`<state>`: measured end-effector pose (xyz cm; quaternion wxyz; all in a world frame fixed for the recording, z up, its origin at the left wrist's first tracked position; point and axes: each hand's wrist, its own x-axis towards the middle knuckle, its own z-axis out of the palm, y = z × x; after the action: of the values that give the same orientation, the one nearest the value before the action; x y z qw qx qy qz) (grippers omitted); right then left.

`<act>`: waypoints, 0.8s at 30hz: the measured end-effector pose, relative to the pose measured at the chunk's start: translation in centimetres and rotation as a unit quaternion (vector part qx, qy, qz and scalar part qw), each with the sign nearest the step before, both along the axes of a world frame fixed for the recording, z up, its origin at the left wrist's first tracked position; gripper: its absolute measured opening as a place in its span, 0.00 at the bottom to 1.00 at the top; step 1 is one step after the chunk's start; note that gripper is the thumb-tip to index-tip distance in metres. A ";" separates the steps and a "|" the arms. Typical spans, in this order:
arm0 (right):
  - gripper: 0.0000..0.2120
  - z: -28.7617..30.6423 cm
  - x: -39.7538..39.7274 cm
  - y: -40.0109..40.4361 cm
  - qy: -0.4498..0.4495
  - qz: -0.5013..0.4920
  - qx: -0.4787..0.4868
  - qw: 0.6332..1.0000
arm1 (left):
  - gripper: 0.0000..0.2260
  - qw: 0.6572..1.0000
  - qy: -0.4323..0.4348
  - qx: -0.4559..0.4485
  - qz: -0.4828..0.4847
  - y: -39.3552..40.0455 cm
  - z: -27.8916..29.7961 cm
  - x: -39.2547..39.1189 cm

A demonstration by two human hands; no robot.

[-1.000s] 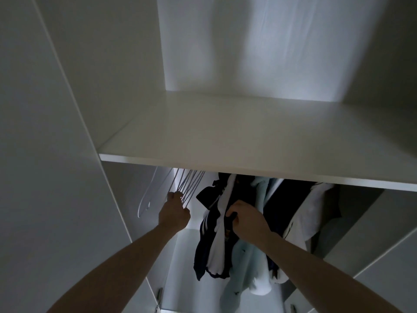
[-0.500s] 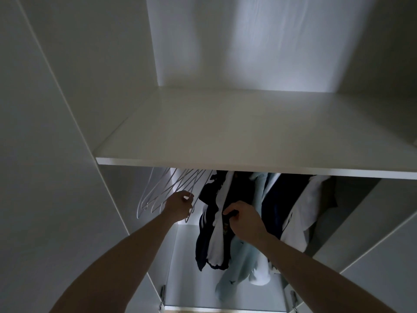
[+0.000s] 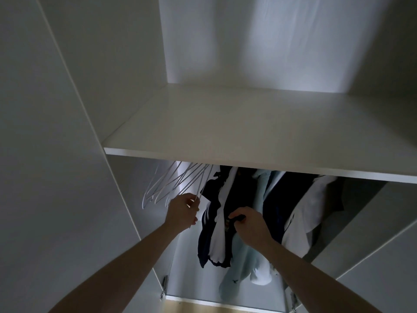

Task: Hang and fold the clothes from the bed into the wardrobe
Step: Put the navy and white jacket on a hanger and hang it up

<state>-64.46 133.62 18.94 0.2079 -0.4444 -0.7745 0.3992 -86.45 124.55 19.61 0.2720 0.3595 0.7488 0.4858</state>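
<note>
Below the white wardrobe shelf (image 3: 225, 141) hang several empty white hangers (image 3: 171, 186) at the left. My left hand (image 3: 182, 211) grips the lower end of one of them. To their right hang clothes: a dark navy garment with white stripes (image 3: 212, 236), a pale blue one (image 3: 243, 258), another dark one (image 3: 277, 204) and a white one (image 3: 302, 218). My right hand (image 3: 250, 224) pinches a dark edge of the navy garment. The rail is hidden behind the shelf.
The wardrobe's left side panel (image 3: 67, 154) rises close beside my left arm. An open door (image 3: 372, 279) stands at the lower right. The wardrobe floor (image 3: 194, 285) and a strip of wooden room floor (image 3: 203, 307) show below.
My left hand has pulled the white hangers leftward, so they fan out. The right hand has kept its hold on the navy garment. The camera has tilted slightly.
</note>
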 end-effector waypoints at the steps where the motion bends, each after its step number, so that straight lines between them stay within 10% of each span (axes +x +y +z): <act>1: 0.19 0.0 0.2 -0.2 0.003 0.002 -0.007 1.000 | 0.06 1.000 0.000 -0.004 0.004 -1.0 -0.2 0.6; 24: 0.11 -2.9 11.2 -17.1 0.068 -0.117 -0.197 0.971 | 0.06 0.993 0.004 -0.081 -0.083 -22.6 -3.6 12.5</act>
<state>-53.25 116.53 16.03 0.2140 -0.5360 -0.6074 0.5459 -73.97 101.97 16.05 0.3368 0.3988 0.7544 0.3980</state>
